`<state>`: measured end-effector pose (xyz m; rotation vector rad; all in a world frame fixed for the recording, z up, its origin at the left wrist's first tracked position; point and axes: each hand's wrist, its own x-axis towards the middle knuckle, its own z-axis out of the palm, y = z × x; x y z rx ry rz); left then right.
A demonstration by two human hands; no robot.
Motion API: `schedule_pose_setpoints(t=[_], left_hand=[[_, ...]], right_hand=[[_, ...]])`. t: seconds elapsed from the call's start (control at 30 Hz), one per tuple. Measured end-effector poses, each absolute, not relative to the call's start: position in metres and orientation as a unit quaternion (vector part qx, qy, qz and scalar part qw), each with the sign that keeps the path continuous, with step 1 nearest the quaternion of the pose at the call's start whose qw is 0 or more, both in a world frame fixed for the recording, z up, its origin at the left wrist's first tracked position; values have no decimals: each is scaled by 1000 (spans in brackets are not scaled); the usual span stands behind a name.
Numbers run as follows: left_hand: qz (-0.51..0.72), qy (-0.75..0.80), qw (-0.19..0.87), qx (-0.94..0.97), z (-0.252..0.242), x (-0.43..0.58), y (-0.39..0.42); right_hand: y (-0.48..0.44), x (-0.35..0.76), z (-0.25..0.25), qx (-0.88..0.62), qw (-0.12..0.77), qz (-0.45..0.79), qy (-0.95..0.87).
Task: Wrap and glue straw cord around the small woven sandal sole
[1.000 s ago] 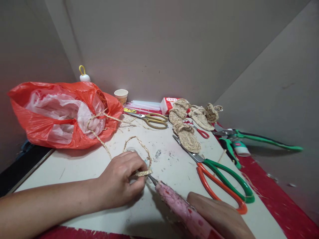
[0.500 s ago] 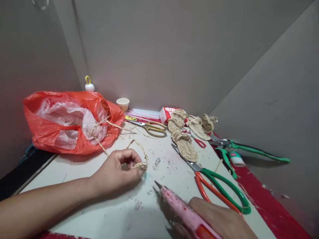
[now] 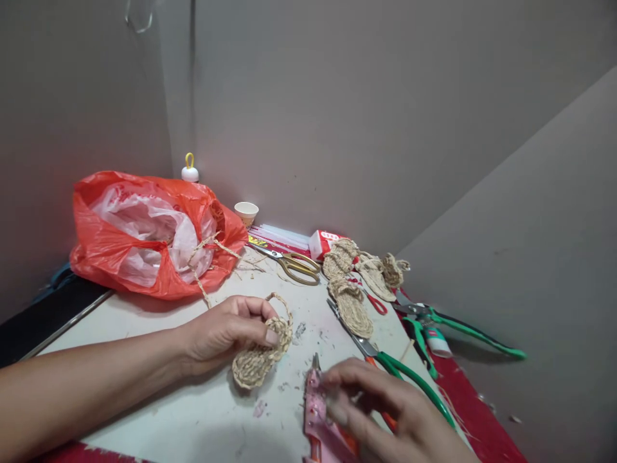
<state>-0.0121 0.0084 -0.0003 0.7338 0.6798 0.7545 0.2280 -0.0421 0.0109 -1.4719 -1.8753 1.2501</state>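
Observation:
My left hand (image 3: 231,334) pinches a small woven straw sandal (image 3: 255,363) between thumb and fingers, its oval sole tilted toward me. From its upper end a braided straw cord (image 3: 289,308) loops up past my fingertips. A pink hot glue gun (image 3: 315,402) lies on the white board, nozzle pointing away from me. Right beside it is my right hand (image 3: 390,411), fingers apart and slightly blurred, the fingertips at the gun's side and not wrapped round it. Scissors with green and orange handles (image 3: 414,386) are partly hidden behind this hand.
Several woven straw sandals (image 3: 354,308) lie at the right back near a red and white box (image 3: 322,243). Gold-handled scissors (image 3: 299,267), a paper cup (image 3: 246,212) and green-handled pruning shears (image 3: 472,331) surround them. A red plastic bag (image 3: 120,257) occupies the left.
My right hand has loosened its grip on the glue gun, which now lies more upright in view. My left hand has turned the straw sandal so that its sole shows. The view has shifted slightly.

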Motion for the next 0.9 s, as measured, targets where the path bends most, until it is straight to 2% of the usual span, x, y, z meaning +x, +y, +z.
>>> schedule_pose_setpoints(t=[0.07, 0.17, 0.33, 0.63, 0.9], left_hand=[[349, 310, 818, 337, -1, -12, 8], [344, 296, 828, 330, -2, -12, 7], [338, 297, 830, 330, 0, -12, 6], [326, 312, 839, 303, -3, -12, 6], [306, 308, 849, 301, -1, -11, 5]], right_hand=[[-31, 208, 12, -526, 307, 587, -532], [-13, 184, 7, -472, 390, 690, -386], [2, 174, -3, -397, 382, 774, -312], [-4, 173, -7, -366, 449, 749, -322], [-8, 174, -9, -375, 455, 719, -367]])
